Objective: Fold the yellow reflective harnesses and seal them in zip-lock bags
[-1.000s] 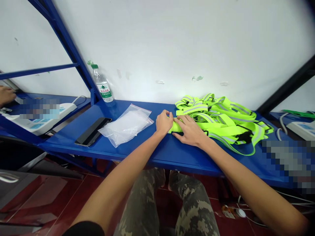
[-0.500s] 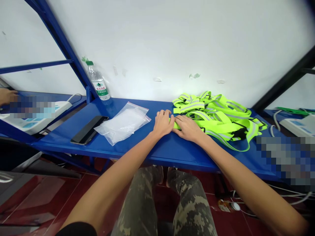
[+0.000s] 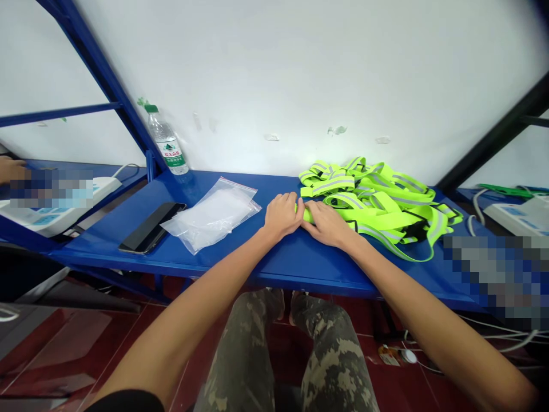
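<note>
My left hand (image 3: 282, 216) and my right hand (image 3: 326, 223) lie side by side over the middle of the blue table. Both are curled around part of a neon-yellow reflective strap (image 3: 307, 215), which shows as a folded or rolled bit between them. Most of that held part is hidden under my fingers. Right behind and beside my right hand lies a tangled heap of reflective straps (image 3: 386, 200) with grey stripes and black buckles. To the left of my left hand are clear zip-lock bags (image 3: 212, 214), stacked loosely and touched by neither hand.
A black phone (image 3: 152, 228) lies partly under the bags' left corner. A water bottle (image 3: 169, 143) with a green cap stands against the white wall. White machines (image 3: 521, 216) sit on neighbouring tables. At far left, another person's hand (image 3: 11, 170) shows.
Both hands keep their hold on the strap, with only slight finger movement. The whole view has shifted a little.
</note>
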The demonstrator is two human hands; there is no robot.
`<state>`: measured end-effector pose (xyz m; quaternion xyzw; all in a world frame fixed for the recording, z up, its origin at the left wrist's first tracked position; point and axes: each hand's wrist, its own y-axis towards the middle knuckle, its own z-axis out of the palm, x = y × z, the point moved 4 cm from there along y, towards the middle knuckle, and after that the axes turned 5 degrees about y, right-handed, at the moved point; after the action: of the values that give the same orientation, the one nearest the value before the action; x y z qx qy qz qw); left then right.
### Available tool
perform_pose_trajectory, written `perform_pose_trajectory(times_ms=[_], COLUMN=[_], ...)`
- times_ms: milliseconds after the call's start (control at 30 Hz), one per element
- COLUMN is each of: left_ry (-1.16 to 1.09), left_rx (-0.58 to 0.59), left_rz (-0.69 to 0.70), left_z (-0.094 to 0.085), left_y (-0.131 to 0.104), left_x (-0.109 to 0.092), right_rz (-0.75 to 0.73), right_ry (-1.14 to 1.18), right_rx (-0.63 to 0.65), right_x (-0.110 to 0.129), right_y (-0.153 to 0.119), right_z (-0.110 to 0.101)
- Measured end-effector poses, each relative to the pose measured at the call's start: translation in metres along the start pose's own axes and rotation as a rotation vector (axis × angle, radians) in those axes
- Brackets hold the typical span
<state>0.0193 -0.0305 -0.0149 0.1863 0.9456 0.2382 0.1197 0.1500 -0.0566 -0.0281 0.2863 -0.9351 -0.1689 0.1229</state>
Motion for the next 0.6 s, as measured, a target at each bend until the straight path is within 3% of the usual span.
perform_pose_trajectory(times_ms=[167, 367, 500, 600], left_ry=[-0.104, -0.384, -0.604, -0.604], left_rx=[0.019, -0.086, -0.109, -0.113], left_rz=[-0.150, -0.299, -0.354, -0.339], left_z=[-0.001, -0.002, 0.001, 0.001], left_y=[0.008, 0.012, 0.012, 0.010], left_x=[0.009, 0.022, 0.027, 0.025], right_rz=[-0.040, 0.019, 0.137, 0.235], right_ry=[0.064, 0.097, 0.226, 0.410], right_rx=[-0.050, -0.084, -0.145, -0.169], right_x=[0.004, 0.002, -0.002, -0.005], right_y=[-0.003, 0.000, 0.003, 0.004], right_z=[-0.002, -0.003, -0.006, -0.006])
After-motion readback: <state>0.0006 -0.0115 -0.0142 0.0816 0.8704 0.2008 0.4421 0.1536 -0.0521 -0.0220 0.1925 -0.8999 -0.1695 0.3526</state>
